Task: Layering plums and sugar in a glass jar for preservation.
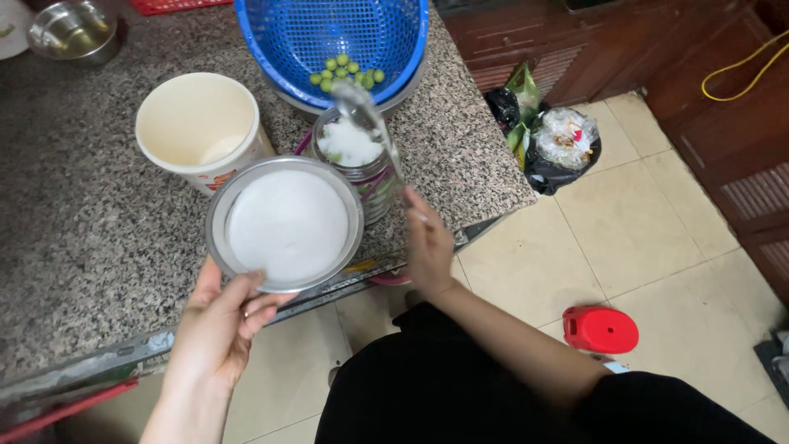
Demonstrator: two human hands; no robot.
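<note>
Two rigid items are held at frame centre: my left hand (218, 329) grips the steel bowl (283, 224) of loose white granules by its near rim, probably slippery, while my right hand (427, 247) pinches the light spoon (370, 123) handle over the glass jar (353, 160) on the bench (90, 247).

Bare forearms, no sleeves; a ring on the left hand (215, 329); black trousers.

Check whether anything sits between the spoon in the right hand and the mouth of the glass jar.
Nothing visible does. The right hand holds the spoon with its bowl directly over the open glass jar, which is already heaped with white grains. The left hand keeps the metal bowl beside the jar, not over it.
</note>
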